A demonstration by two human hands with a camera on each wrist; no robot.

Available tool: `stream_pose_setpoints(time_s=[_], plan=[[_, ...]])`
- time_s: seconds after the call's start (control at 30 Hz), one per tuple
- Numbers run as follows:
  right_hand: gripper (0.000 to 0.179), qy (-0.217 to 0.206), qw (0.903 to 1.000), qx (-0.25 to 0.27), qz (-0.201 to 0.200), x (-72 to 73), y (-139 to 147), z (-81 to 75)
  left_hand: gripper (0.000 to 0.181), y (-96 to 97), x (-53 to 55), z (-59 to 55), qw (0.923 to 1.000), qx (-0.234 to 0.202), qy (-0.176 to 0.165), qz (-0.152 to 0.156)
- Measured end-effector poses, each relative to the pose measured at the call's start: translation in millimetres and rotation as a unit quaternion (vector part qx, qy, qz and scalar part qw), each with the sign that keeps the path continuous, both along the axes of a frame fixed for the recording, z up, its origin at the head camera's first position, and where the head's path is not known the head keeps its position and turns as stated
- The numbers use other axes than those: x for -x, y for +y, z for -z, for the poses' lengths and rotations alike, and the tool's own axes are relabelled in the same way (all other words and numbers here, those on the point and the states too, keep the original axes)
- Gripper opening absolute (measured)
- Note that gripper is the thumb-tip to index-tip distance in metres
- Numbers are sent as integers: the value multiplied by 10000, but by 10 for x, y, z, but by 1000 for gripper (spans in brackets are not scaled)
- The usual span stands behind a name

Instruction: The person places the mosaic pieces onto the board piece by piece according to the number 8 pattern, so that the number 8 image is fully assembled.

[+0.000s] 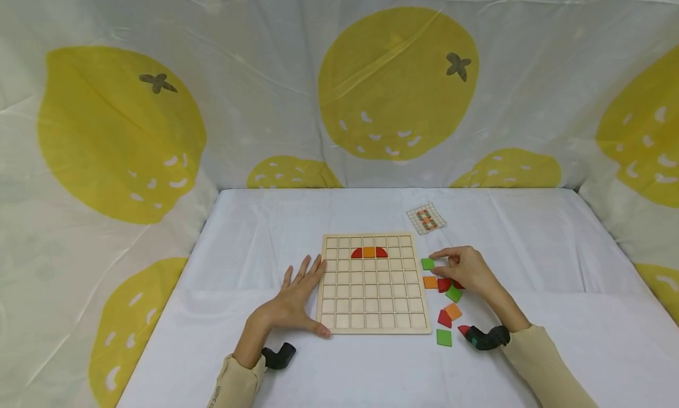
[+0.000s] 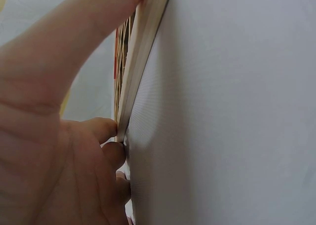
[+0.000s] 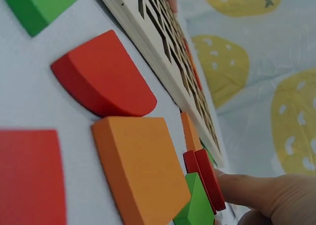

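Note:
A wooden grid board [image 1: 356, 306] lies on the table, with an orange square [image 1: 369, 252] between two red quarter-round pieces [image 1: 357, 253] in an upper row. My left hand [image 1: 290, 305] rests with spread fingers along the board's left edge, its thumb at the near left corner. Right of the board, my right hand [image 1: 467, 267] pinches a green square tile [image 1: 428, 264] between thumb and index finger. Just below that hand are an orange tile [image 1: 430, 282], a red piece [image 1: 444, 285] and another green tile [image 1: 454, 294]. In the right wrist view, the thumb [image 3: 252, 188] shows behind stacked red pieces [image 3: 210, 178].
Closer to me lie an orange tile [image 1: 453, 311], a red piece [image 1: 444, 319] and a green tile [image 1: 444, 338]. A small pattern card [image 1: 427, 219] lies beyond the board's far right corner. Lemon-printed cloth [image 1: 398, 84] hangs behind the white-covered table [image 1: 254, 231].

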State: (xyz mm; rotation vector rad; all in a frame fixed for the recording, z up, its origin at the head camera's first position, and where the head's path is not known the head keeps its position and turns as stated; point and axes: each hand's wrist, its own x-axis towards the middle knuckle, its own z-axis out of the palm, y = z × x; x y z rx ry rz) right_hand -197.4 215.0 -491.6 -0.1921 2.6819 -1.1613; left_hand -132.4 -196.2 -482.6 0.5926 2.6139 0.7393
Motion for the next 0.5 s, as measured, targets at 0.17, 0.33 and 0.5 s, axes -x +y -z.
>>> stream_pose_setpoints(time_s=[0.17,0.33,0.5], plan=[[31,320,9995,8,-40,-3,-35,-13,149,4,3,2,10000,11,-27,-6],[30,372,9987,346,-68,6,-146,-36,149,0,2,-2,10000,-28,-35,-37],[31,348,9975,556,-264,25,-344,-44,149,4,2,0,10000,-26,-14,-8]])
